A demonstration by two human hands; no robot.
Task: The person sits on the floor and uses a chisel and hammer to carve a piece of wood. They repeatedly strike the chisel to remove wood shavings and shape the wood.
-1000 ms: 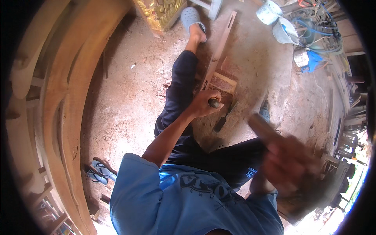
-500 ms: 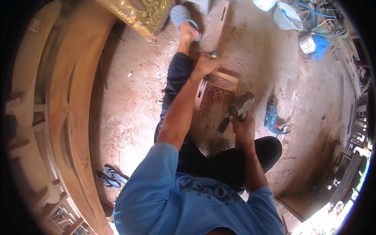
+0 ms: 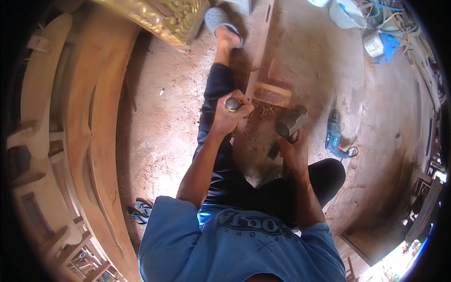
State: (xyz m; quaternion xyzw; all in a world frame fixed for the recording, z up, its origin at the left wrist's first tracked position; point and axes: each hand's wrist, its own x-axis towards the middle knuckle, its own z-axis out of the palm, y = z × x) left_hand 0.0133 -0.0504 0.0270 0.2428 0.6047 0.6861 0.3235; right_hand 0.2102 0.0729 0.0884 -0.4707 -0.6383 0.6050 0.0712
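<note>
My left hand (image 3: 229, 117) is wrapped round the handle of a chisel (image 3: 233, 104), its round end facing up. The chisel's blade is hidden below the fist. Beneath and beside that hand runs a long narrow wooden board (image 3: 259, 54) with a slot at its far end. My right hand (image 3: 294, 152) grips a mallet (image 3: 291, 122) with a thick, dark, rounded head, held to the right of the board. A short wooden piece (image 3: 272, 95) strewn with shavings lies between the two hands, just beyond them.
A power drill (image 3: 334, 136) lies on the floor to the right. Long curved planks (image 3: 98, 141) stand along the left. A carved golden panel (image 3: 174, 21) is at the far left, with buckets (image 3: 346, 14) at the far right. Flip-flops (image 3: 141, 210) lie near the planks.
My left hand has drawn back nearer to me and slightly left with the chisel, whose handle end now faces up. The mallet stays in my right hand, nearly in place.
</note>
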